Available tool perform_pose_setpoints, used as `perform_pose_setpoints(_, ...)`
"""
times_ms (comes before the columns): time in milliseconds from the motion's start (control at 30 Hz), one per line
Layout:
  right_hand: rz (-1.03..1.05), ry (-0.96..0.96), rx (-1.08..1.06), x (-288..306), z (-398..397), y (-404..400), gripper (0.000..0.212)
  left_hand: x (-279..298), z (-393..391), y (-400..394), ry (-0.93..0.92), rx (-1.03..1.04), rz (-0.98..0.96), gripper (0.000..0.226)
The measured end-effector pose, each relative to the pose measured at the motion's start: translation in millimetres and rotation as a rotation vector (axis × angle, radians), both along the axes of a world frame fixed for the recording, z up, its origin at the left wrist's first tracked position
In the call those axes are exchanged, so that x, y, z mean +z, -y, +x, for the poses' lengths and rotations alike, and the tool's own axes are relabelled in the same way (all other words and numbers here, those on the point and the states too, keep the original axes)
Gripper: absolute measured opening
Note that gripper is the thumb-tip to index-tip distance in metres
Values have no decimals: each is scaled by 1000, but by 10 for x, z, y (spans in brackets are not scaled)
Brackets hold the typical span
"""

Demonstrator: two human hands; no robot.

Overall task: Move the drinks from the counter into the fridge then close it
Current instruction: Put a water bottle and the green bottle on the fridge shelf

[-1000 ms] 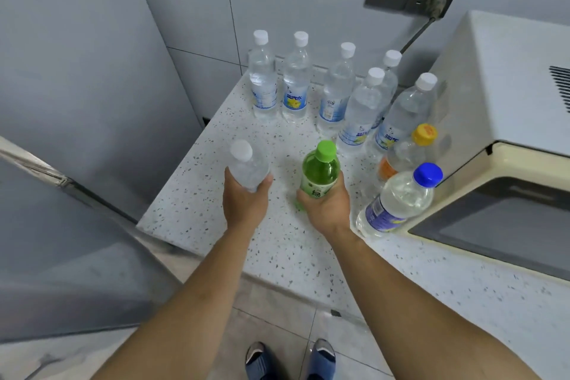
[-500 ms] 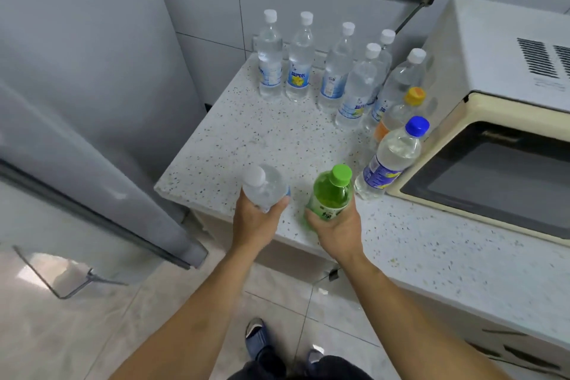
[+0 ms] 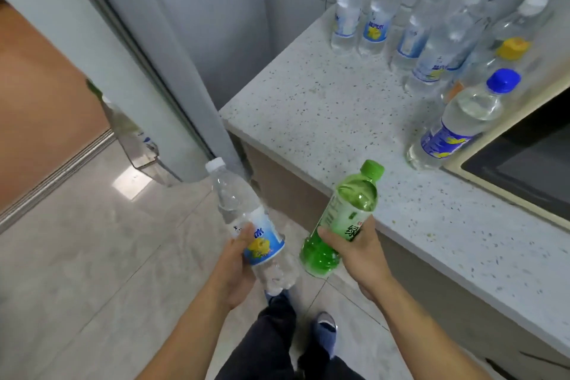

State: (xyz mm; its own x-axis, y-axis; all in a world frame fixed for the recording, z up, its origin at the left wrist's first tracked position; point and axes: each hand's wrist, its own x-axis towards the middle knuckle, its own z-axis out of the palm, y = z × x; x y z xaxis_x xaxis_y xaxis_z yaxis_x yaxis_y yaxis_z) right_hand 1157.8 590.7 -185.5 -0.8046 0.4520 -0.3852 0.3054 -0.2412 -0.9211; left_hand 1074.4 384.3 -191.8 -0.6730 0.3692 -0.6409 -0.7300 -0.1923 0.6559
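Nearest the camera, 2 bare forearms reach forward over dark trousers and blue slippers (image 3: pixel 326 328) on the pale tiled floor (image 3: pixel 77 256). The left hand (image 3: pixel 235 265) grips a clear water bottle (image 3: pixel 246 225) around its blue and yellow label, thumb across the front and fingers curled behind; the bottle tilts with its white cap up and to the left, held in the air over the floor. The right hand (image 3: pixel 359 251) grips a green bottle (image 3: pixel 342 222) at its label, thumb on the near side and fingers wrapped round the far side; the green cap leans up and to the right, just off the counter edge.

Beyond the hands, the speckled white counter (image 3: pixel 324 114) runs to the right. On it stands a blue-capped bottle (image 3: pixel 459 120) beside the microwave (image 3: pixel 524 157), then a yellow-capped bottle (image 3: pixel 505 52) behind it, then 6 white-capped clear bottles (image 3: pixel 376 6) grouped toward the tiled wall.

To the left, the open fridge door (image 3: pixel 101 49) stands at an angle, with a shelf (image 3: pixel 138 145) holding what looks like a bottle, too blurred to tell more.
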Motion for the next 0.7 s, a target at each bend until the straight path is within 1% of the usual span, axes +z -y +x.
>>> perform_pose_setpoints(67, -82, 29, 93, -58, 16, 179, 55, -16, 171, 265, 58, 56, -26, 42)
perform_pose_setpoints(133, -129, 43, 194, -95, -9, 419, 53, -14, 314, 541, 98, 136, -44, 47)
perform_pose_setpoints(200, -132, 59, 300, -107, -64, 681, 49, -4, 416, 805, 107, 197, -71, 50)
perform_pose_setpoints(267, -144, 72, 403, -118, -139, 946, 51, 15, 499, 1065, 109, 248, -85, 49)
perform_pose_setpoints(367, -158, 90, 541, -116, -312, 1375, 55, 16, 580, 1503, 111, 358, -67, 57)
perform_pose_setpoints(467, -160, 102, 629, -78, -545, 1878, 55, 21, 609, 1994, 87, 460, -82, 56)
perform_pose_setpoints(600, -176, 109, 700, -45, -891, 2638, 38, 92, 546, 2725, 36, 569, -103, 49)
perform_pose_setpoints(700, -188, 112, 746, -3, -1094, 3230, 36, 138, 473, 3238, -1, 613, -95, 44)
